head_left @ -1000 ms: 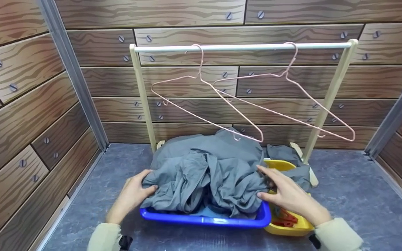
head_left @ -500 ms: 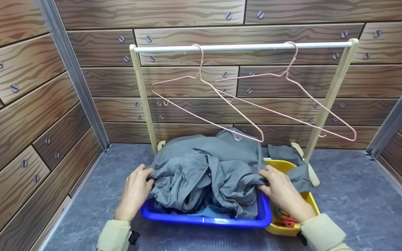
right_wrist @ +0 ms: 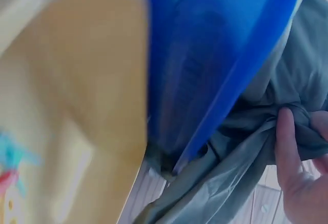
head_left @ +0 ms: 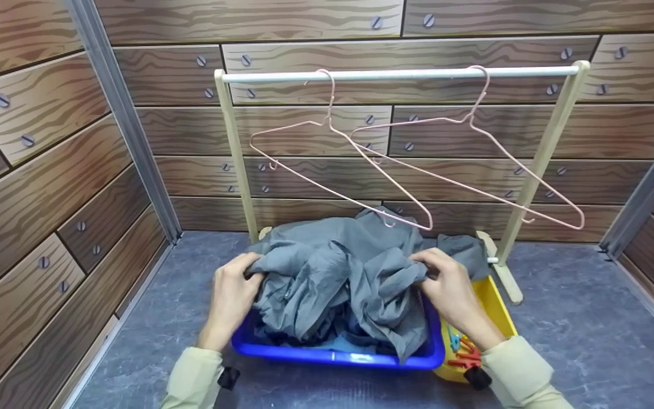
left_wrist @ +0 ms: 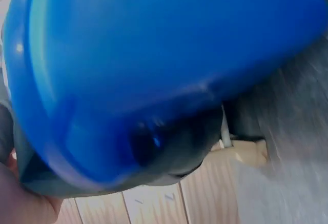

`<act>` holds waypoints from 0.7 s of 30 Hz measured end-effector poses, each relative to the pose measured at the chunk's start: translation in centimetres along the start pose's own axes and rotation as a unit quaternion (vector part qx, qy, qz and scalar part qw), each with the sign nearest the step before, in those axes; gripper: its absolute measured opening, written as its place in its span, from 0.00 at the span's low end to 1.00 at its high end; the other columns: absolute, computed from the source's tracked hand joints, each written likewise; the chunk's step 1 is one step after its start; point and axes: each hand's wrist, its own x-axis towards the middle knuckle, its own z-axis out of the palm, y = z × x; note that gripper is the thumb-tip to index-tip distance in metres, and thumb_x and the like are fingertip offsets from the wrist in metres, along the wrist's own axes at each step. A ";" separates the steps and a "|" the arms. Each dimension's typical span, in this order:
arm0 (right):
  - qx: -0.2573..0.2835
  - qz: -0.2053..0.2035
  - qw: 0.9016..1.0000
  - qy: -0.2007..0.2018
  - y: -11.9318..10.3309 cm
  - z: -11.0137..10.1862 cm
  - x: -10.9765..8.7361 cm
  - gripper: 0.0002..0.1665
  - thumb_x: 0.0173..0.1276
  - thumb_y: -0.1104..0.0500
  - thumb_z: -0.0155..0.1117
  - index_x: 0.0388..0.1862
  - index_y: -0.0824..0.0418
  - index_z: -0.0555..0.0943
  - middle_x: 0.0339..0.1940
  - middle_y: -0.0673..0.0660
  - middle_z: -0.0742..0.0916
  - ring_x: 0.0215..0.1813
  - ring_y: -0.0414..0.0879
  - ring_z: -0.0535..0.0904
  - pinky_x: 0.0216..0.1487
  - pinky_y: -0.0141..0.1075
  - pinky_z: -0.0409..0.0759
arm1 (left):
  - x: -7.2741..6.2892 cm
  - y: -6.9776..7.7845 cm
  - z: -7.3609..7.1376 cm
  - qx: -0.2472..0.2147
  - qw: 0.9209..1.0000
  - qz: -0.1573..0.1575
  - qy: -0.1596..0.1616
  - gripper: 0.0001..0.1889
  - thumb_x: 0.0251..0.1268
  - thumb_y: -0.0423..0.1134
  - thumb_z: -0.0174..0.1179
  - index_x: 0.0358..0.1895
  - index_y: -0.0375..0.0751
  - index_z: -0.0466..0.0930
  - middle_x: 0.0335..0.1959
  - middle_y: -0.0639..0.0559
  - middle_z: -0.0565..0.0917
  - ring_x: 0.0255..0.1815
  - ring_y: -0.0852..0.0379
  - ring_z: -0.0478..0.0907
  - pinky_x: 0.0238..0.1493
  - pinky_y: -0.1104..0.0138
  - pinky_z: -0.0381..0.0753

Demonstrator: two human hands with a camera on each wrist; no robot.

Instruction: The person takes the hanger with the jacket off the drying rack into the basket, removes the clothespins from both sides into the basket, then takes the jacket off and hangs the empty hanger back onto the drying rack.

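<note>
A crumpled grey garment is heaped over a blue basin, its front folds hanging down inside the rim. My left hand pinches the cloth at the left side of the heap, thumb below and fingers above. At the right side, my right hand pinches another fold between thumb and fingers; the right wrist view shows the thumb and fingers of this hand on the bunched cloth. The left wrist view is mostly filled by the basin's outer wall. Darker blue cloth shows beneath the garment.
A yellow basin with red and blue clothes pegs stands against the blue one's right side. Behind, a rack with a white rail carries two pink hangers. Grey cloth also lies by the rack's right foot.
Both hands have gone from lying open at the garment's sides to gripping it, and have risen slightly. The cloth's edges lift with them, and the piece over the yellow basin has pulled away.
</note>
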 end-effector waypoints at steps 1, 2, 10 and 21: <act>0.015 -0.001 1.000 -0.004 -0.2 0.3 0.0 0.17 0.54 0.76 0.70 0.37 0.57 0.87 0.37 0.44 0.85 0.41 0.40 0.80 0.44 0.22 0.74 | 0.1 0.2 0.2 -0.008 1.000 0.005 0.000 0.10 0.50 0.25 0.69 0.35 0.44 0.87 0.31 0.55 0.86 0.35 0.53 0.84 0.40 0.59 0.80; 0.026 -0.004 1.000 -0.010 -0.4 0.6 0.0 0.18 0.54 0.76 0.70 0.38 0.56 0.87 0.37 0.43 0.85 0.42 0.41 0.81 0.45 0.23 0.74 | 0.1 0.5 0.4 -0.015 1.000 0.013 0.000 0.11 0.50 0.25 0.69 0.35 0.44 0.87 0.32 0.54 0.86 0.37 0.54 0.84 0.42 0.60 0.80; 0.080 0.000 0.988 -0.135 -1.4 1.8 -0.9 0.18 0.66 0.66 0.65 0.53 0.53 0.85 0.50 0.42 0.85 0.52 0.41 0.80 0.55 0.35 0.77 | -0.6 2.0 1.7 -0.055 0.992 0.080 -0.082 0.15 0.48 0.25 0.71 0.42 0.41 0.87 0.40 0.52 0.87 0.43 0.54 0.84 0.49 0.62 0.80; 0.017 -0.112 0.981 -0.159 -1.4 2.6 -2.4 0.19 0.70 0.51 0.66 0.58 0.47 0.82 0.60 0.49 0.82 0.61 0.44 0.76 0.63 0.43 0.71 | -2.4 3.0 2.3 -0.079 0.960 0.082 -0.257 0.25 0.74 0.51 0.53 0.72 0.64 0.66 0.68 0.60 0.72 0.64 0.54 0.73 0.61 0.55 0.71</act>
